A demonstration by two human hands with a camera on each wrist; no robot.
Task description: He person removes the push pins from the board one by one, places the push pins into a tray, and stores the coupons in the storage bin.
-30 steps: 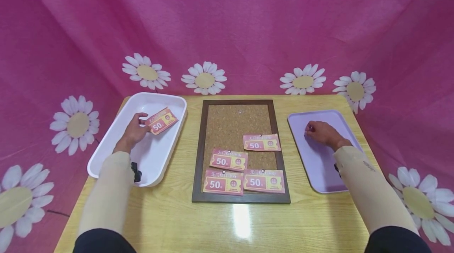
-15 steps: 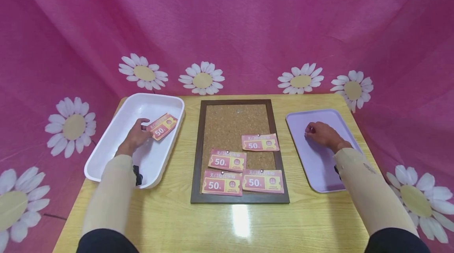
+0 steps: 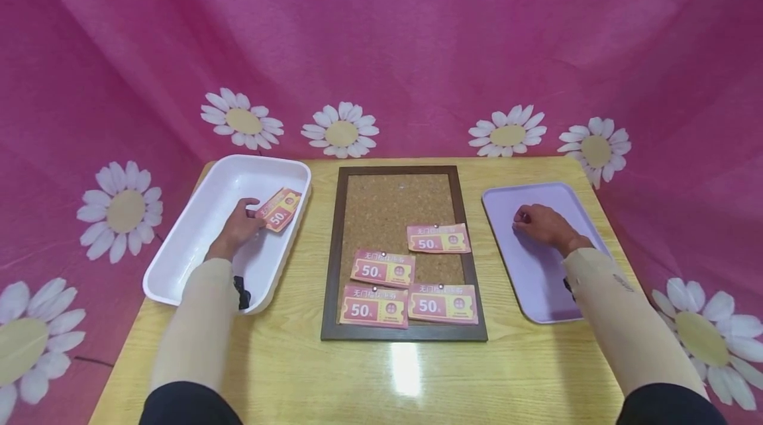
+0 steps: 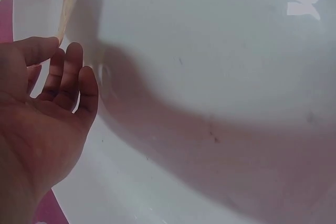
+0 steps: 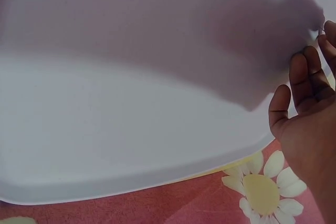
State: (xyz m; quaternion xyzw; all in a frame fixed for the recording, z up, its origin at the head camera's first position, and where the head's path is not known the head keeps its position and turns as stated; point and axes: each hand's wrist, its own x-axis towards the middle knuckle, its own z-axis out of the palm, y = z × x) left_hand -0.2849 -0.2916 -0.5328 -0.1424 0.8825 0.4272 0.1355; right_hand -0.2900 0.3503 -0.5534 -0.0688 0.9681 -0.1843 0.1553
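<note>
In the head view my left hand (image 3: 240, 232) pinches a red and yellow coupon (image 3: 279, 209) marked 50, over the right side of the white basin (image 3: 156, 273). The left wrist view catches that coupon (image 4: 69, 4) edge-on between thumb and fingers. My right hand (image 3: 545, 226) is low over the purple tray (image 3: 551, 299), thumb and forefinger pinched together. At those fingertips in the right wrist view, a thin pushpin (image 5: 321, 31) just shows; its head is hidden. Several like coupons (image 3: 444, 304) are pinned to the framed corkboard (image 3: 396, 203) between both hands.
Basin, corkboard and tray stand side by side on a wooden table (image 3: 310, 378). Pink cloth (image 3: 411, 47) with daisies hangs behind and at both sides. The basin has raised walls; the tray's rim is low.
My left hand has shifted slightly right and toward the basin's right wall, and the coupon has turned more steeply. The right hand stays in place over the tray.
</note>
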